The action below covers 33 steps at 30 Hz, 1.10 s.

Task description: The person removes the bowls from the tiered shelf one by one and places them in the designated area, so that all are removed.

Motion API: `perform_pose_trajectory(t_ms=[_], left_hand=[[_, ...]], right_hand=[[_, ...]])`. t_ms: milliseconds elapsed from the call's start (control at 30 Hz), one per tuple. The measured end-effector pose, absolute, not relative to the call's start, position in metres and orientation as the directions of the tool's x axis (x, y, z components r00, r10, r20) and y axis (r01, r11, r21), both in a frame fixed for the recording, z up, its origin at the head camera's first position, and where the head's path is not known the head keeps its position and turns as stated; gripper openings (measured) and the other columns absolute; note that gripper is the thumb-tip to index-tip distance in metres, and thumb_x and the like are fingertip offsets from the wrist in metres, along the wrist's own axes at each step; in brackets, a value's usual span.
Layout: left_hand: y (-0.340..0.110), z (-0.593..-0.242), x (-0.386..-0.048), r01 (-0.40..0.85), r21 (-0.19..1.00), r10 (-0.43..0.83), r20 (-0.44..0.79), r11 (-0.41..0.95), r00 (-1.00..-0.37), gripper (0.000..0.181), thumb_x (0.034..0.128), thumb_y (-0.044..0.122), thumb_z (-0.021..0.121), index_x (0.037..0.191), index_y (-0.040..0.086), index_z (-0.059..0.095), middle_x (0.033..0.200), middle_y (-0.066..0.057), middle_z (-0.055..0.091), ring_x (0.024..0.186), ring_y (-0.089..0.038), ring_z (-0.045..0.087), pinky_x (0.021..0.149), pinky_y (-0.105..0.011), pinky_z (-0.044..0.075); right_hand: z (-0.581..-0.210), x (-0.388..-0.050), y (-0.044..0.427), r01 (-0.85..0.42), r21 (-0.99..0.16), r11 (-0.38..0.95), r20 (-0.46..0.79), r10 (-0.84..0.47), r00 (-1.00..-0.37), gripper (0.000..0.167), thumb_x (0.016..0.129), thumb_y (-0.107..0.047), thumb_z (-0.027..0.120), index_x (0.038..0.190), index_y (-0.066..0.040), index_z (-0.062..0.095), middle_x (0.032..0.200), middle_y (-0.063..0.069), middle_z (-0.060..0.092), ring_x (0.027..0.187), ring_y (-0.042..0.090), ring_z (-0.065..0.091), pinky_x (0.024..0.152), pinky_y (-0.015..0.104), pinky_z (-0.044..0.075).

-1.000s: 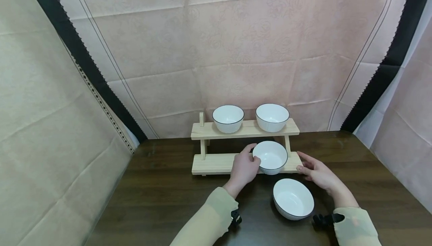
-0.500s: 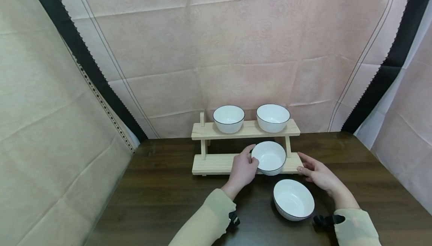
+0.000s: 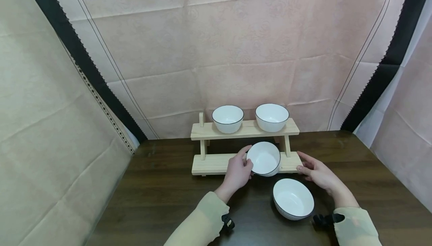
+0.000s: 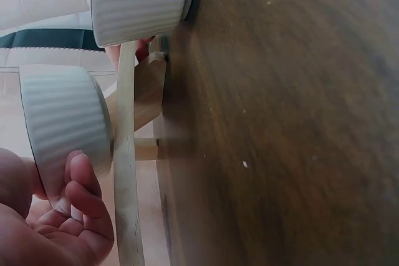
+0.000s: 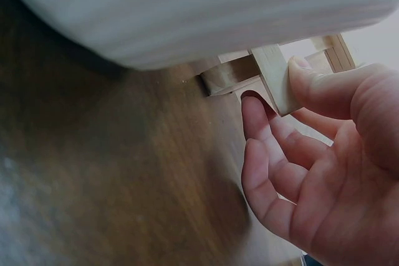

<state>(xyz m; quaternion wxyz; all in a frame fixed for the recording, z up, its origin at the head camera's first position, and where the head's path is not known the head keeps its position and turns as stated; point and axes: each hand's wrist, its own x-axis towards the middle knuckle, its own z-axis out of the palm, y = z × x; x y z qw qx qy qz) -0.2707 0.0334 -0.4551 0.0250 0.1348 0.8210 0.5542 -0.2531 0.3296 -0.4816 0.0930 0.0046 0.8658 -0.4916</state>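
Brown bench (image 3: 152, 204), under everything | two-tier wooden rack (image 3: 203, 149), standing on it | upper shelf (image 3: 249, 129): two white bowls (image 3: 227, 120), apart | lower shelf (image 3: 212, 163): third bowl (image 3: 264, 159) at its front edge, contact unclear | fourth bowl (image 3: 293, 199), on bench, in front | left hand (image 3: 236, 171) pinching third bowl's left side | right hand (image 3: 317, 173) gripping lower shelf's right end

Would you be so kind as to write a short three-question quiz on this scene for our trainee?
1. How many white bowls stand on the upper shelf?
2. Fill the gap: the left hand grips a bowl at the ____ shelf.
3. True or false: the right hand is holding a bowl.

Key:
1. Two.
2. Lower.
3. False; it pinches the end of the lower shelf.
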Motion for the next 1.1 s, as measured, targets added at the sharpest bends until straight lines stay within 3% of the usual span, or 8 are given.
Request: perform_pose_trajectory(t_ms=[233,467,867,1100], left_hand=[[0.025,-0.457,-0.268,0.187,0.924,0.245,0.106,0.333,-0.964,0.050,0.0933,0.014,0.050,0.140,0.030,0.041,0.059,-0.004,0.061,0.053,-0.019,0.062,0.050,-0.030,0.052],[0.018,-0.460,-0.268,0.182,0.928,0.245,0.103,0.326,-0.964,0.050,0.0936,0.015,0.050,0.135,0.041,0.041,0.060,-0.003,0.062,0.052,-0.017,0.061,0.050,-0.030,0.052],[0.004,-0.457,-0.261,0.193,0.932,0.275,0.107,0.308,-0.955,0.048,0.0939,0.016,0.050,0.138,0.033,0.041,0.062,-0.007,0.063,0.051,-0.019,0.060,0.050,-0.032,0.052],[-0.004,-0.460,-0.256,0.205,0.925,0.297,0.107,0.320,-0.949,0.048,0.0940,0.014,0.049,0.138,0.031,0.042,0.060,-0.003,0.063,0.049,-0.018,0.059,0.047,-0.032,0.051]], right_hand=[[-0.482,-0.252,0.330,0.103,-0.852,0.513,-0.167,-0.080,-0.983,0.071,0.092,-0.038,0.054,0.151,-0.021,0.017,0.134,0.025,0.046,0.107,0.026,0.059,0.084,0.041,0.053],[-0.482,-0.252,0.329,0.102,-0.851,0.515,-0.167,-0.082,-0.983,0.071,0.092,-0.037,0.054,0.151,-0.021,0.017,0.134,0.025,0.046,0.107,0.026,0.059,0.084,0.041,0.053],[-0.479,-0.253,0.329,0.093,-0.851,0.516,-0.159,-0.085,-0.984,0.072,0.092,-0.038,0.055,0.151,-0.020,0.017,0.133,0.024,0.047,0.106,0.026,0.058,0.085,0.042,0.053],[-0.480,-0.253,0.330,0.093,-0.852,0.516,-0.159,-0.085,-0.984,0.072,0.092,-0.038,0.055,0.151,-0.020,0.017,0.133,0.024,0.047,0.107,0.026,0.058,0.085,0.041,0.052]])
